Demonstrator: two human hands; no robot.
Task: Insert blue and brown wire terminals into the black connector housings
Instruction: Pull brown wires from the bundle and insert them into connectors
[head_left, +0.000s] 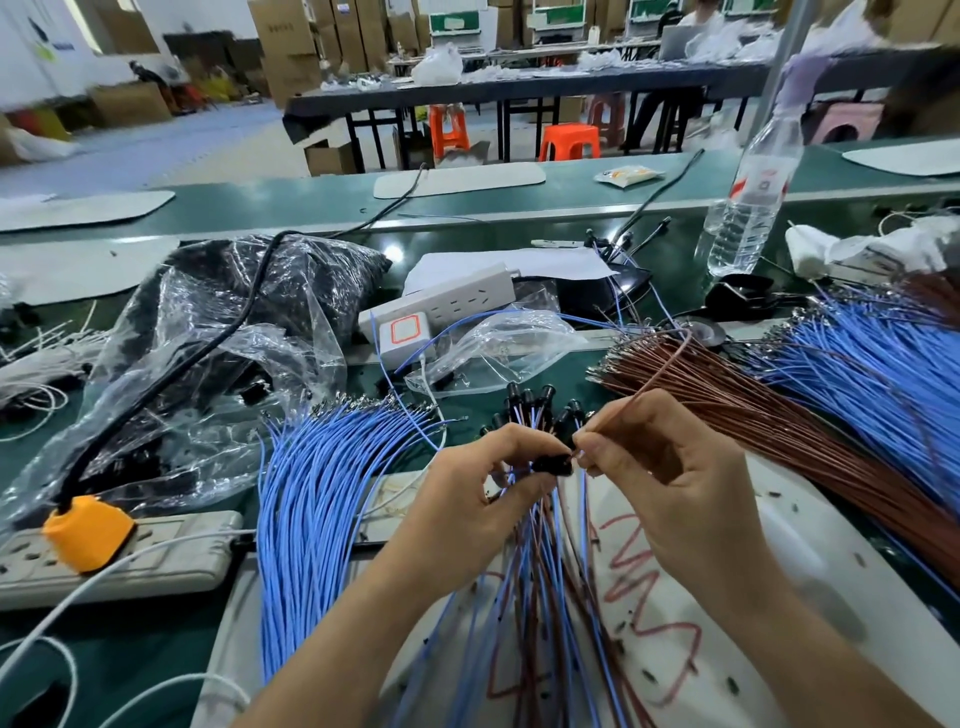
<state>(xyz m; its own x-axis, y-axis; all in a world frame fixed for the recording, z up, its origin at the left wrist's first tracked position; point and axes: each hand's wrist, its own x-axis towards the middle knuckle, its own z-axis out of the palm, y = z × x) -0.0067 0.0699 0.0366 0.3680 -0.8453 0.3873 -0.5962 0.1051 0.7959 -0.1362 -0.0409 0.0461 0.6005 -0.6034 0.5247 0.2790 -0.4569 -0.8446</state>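
Head view: blue wires (322, 509) fan across the lower left, with the brown pile (769, 431) at right. At centre, the left hand (467, 499) pinches a black housing (553, 464). The right hand (670, 467) pinches one brown wire (660, 374), its tip touching the housing.

One wire bundle (322, 509) lies left of our left hand (467, 499); a second bundle (753, 415), then a third bundle (872, 364), right of our right hand (670, 478); a bottle (753, 197) stands behind them.
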